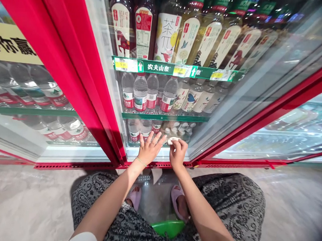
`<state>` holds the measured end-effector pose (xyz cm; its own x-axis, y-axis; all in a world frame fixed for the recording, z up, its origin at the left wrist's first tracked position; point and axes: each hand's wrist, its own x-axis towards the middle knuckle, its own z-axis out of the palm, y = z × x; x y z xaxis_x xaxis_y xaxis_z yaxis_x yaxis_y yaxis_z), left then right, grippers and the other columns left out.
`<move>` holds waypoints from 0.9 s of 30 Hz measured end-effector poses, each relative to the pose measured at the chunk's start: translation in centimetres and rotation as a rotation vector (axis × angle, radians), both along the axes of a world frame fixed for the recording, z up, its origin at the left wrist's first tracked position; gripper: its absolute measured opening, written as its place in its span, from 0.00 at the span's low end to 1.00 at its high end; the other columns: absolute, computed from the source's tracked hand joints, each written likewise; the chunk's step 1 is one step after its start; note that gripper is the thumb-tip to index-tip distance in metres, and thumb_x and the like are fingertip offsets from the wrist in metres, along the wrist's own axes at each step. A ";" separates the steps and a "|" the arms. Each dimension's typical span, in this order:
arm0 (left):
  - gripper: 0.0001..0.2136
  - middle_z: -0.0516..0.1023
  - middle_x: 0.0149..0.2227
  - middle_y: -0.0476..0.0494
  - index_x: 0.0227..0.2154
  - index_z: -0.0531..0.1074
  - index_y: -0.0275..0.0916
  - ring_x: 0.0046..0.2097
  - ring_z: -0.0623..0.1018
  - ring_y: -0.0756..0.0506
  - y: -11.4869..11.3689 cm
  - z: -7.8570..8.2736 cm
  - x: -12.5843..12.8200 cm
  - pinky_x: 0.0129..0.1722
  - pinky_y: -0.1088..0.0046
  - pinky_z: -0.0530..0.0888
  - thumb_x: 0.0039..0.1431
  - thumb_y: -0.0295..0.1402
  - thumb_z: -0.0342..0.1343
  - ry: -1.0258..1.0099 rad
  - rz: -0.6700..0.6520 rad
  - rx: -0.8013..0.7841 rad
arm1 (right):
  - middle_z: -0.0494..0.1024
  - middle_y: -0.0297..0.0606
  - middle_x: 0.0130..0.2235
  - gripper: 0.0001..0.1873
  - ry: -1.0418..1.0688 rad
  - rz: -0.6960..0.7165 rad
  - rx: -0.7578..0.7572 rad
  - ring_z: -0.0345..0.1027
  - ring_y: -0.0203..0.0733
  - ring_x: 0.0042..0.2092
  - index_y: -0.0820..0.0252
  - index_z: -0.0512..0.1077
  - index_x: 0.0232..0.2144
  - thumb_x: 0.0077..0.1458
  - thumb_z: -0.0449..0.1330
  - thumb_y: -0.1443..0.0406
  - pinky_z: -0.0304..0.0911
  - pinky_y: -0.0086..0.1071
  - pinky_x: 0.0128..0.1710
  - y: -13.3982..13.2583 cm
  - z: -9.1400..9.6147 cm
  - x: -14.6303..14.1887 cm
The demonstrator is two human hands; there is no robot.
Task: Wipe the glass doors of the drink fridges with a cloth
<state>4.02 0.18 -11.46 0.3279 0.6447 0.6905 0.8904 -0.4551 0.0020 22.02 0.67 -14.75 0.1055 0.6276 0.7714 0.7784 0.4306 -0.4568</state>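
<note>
I crouch before an open red drinks fridge. My left hand reaches into the bottom shelf with its fingers spread, touching a red-labelled water bottle. Beside it, my right hand is closed in a pinch on the white cap of a bottle standing on the same bottom shelf; the bottle's body is hidden by the hand. More white-capped bottles stand behind it.
The shelf above holds water bottles and tea bottles; the top shelf carries tall tea bottles over a green price rail. The glass door stands open at right. A green object lies between my feet.
</note>
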 end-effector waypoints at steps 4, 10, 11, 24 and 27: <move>0.33 0.68 0.68 0.39 0.71 0.56 0.58 0.74 0.57 0.31 0.9 -0.6 1.6 0.69 0.31 0.31 0.66 0.37 0.60 0.007 -0.002 0.026 | 0.70 0.43 0.45 0.11 0.053 -0.014 0.011 0.65 0.46 0.49 0.57 0.76 0.45 0.65 0.55 0.68 0.67 0.43 0.50 0.8 0.1 1.3; 0.35 0.57 0.74 0.45 0.70 0.57 0.59 0.77 0.35 0.31 1.7 -0.9 2.8 0.68 0.31 0.28 0.63 0.39 0.63 -0.007 0.022 0.144 | 0.69 0.42 0.45 0.11 0.054 -0.018 -0.053 0.64 0.44 0.47 0.58 0.75 0.43 0.63 0.53 0.68 0.68 0.41 0.46 -1.0 -2.3 2.3; 0.34 0.56 0.74 0.46 0.70 0.57 0.59 0.77 0.33 0.32 1.8 -0.9 2.9 0.69 0.31 0.28 0.63 0.39 0.63 -0.004 0.026 0.159 | 0.68 0.42 0.46 0.11 0.068 -0.019 -0.037 0.64 0.45 0.48 0.58 0.75 0.44 0.64 0.54 0.68 0.68 0.42 0.47 -0.7 -1.8 2.3; 0.37 0.54 0.75 0.43 0.70 0.56 0.60 0.77 0.36 0.29 2.0 -1.5 2.9 0.67 0.29 0.27 0.61 0.39 0.65 -0.011 0.009 0.064 | 0.68 0.41 0.44 0.11 0.106 -0.035 -0.056 0.64 0.44 0.46 0.57 0.74 0.43 0.61 0.54 0.69 0.69 0.42 0.46 -0.9 -2.9 2.4; 0.36 0.55 0.74 0.43 0.70 0.57 0.59 0.76 0.32 0.32 2.0 -1.3 2.9 0.67 0.30 0.27 0.62 0.39 0.65 0.007 0.004 0.101 | 0.67 0.43 0.48 0.13 0.162 -0.061 -0.011 0.64 0.46 0.51 0.56 0.73 0.48 0.62 0.54 0.70 0.68 0.45 0.51 0.2 -1.2 2.5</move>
